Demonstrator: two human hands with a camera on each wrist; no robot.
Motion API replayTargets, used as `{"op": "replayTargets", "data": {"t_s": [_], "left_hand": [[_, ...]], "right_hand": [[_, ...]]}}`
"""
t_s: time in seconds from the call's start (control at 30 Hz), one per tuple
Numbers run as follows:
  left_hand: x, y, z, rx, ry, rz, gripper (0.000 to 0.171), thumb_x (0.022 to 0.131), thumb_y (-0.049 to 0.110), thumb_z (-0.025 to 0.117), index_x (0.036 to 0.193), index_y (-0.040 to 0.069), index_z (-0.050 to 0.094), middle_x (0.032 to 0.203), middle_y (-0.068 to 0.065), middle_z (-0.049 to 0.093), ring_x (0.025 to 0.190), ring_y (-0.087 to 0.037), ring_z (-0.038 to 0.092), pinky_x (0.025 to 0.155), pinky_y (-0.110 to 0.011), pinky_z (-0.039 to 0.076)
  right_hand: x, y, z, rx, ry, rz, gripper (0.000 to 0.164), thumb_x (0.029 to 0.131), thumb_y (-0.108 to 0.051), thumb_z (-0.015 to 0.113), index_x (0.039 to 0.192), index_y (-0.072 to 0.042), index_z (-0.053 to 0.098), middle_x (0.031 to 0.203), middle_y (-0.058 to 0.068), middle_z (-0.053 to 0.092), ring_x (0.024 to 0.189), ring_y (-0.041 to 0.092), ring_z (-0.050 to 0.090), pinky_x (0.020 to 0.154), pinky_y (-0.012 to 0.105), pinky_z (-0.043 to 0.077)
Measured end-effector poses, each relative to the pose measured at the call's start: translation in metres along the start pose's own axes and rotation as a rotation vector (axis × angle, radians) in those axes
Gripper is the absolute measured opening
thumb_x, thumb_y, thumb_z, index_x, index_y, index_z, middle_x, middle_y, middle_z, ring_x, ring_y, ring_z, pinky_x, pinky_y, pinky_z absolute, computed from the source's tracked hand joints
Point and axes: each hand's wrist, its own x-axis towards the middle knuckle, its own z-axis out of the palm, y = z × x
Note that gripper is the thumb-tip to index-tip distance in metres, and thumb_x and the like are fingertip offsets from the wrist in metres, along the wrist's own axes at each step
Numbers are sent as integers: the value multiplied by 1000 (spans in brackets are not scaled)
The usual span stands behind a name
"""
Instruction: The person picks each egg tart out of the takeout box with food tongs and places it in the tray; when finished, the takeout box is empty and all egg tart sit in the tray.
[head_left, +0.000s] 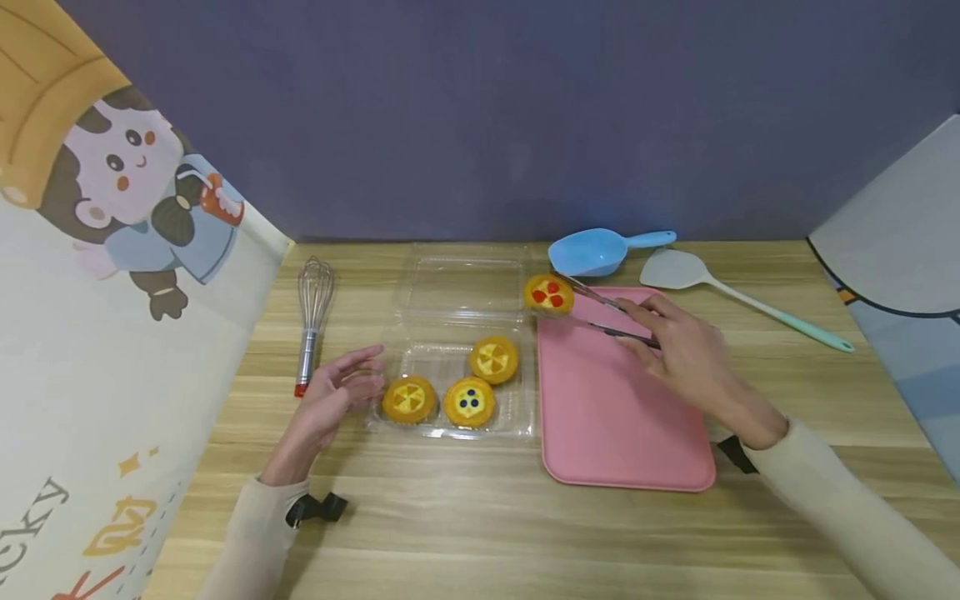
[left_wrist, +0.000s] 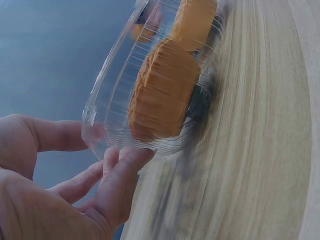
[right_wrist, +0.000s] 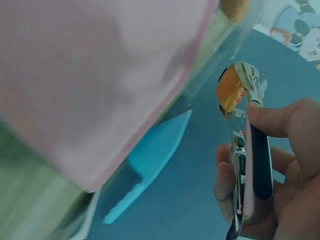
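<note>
Lit evenly and fairly brightly in the head view, from out of frame. Shadowed softly on the table (head_left: 480, 525) beside the left sleeve (head_left: 255, 529); glinting in thin white streaks along the box (head_left: 435, 360). Mostly sharp, slightly stretched toward the corners. Dimmer and hazy in the left wrist view, with motion smear over the table. Dim and blue-tinted in the right wrist view, blurred heavily across the tray (right_wrist: 100, 75), crisper on the tongs (right_wrist: 261, 165), with bright metallic highlights.
</note>
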Motion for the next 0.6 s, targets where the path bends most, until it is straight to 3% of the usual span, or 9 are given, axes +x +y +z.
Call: {"op": "replayTargets", "data": {"t_s": [0.13, 0.3, 0.6], "left_hand": [[-1, 0, -1, -12, 11, -9, 63, 97, 0, 64, 156, 4, 43, 136, -12, 60, 105, -9, 71, 92, -26, 64], [-1, 0, -1, -7, 14, -12, 64, 96, 0, 65, 156, 4, 43, 138, -15, 58, 104, -9, 71, 92, -28, 65], [1, 1, 1, -33, 18, -8, 64, 95, -2, 64, 156, 2, 43, 131, -8, 62, 100, -7, 72, 88, -26, 66]], "right_hand": [[-5, 12, 3, -19, -58, 39, 53, 94, -23, 78, 144, -14, 62, 109, 8, 62, 55, 12, 43, 40, 23, 33], [-7, 22, 8, -24, -135, 90, 52, 96, -23, 75, 145, -12, 61, 118, 13, 63, 55, 15, 46, 38, 24, 35], [-2, 30, 16, -39, -155, 59, 52, 92, -21, 78, 140, -7, 64, 113, 15, 66, 60, 21, 55, 40, 34, 46]]}}
